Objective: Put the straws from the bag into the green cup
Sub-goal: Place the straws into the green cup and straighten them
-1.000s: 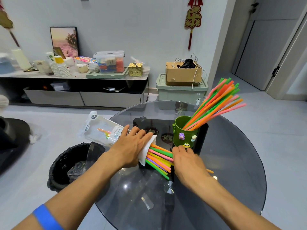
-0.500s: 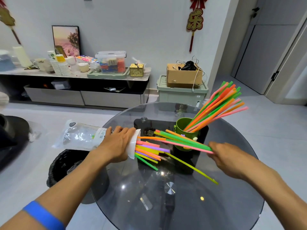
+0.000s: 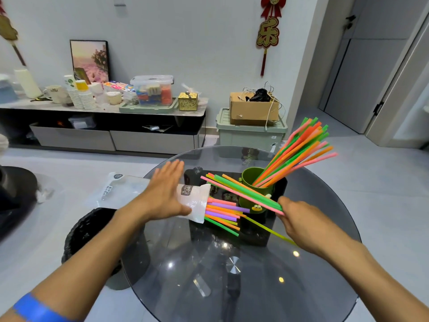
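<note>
The left hand point(image 3: 162, 194) is in the middle left of the frame. Its fingers are straight and spread out, and it lies flat over the bag point(image 3: 130, 190). The bag is see-through plastic and lies on its side at the left edge of the round glass surface point(image 3: 232, 287). Its open end points right, and some straws point(image 3: 222, 213) poke out of it, pink, purple, orange and green.

The right hand point(image 3: 299, 217) is at the middle right. Its fingers curl around the ends of a small bunch of straws point(image 3: 241, 191), pink, green and orange. This bunch points up and to the left, in front of the green cup point(image 3: 255, 182). The green cup stands near the middle of the surface. Many straws point(image 3: 299, 154) already stand in it and lean toward the upper right.
</note>
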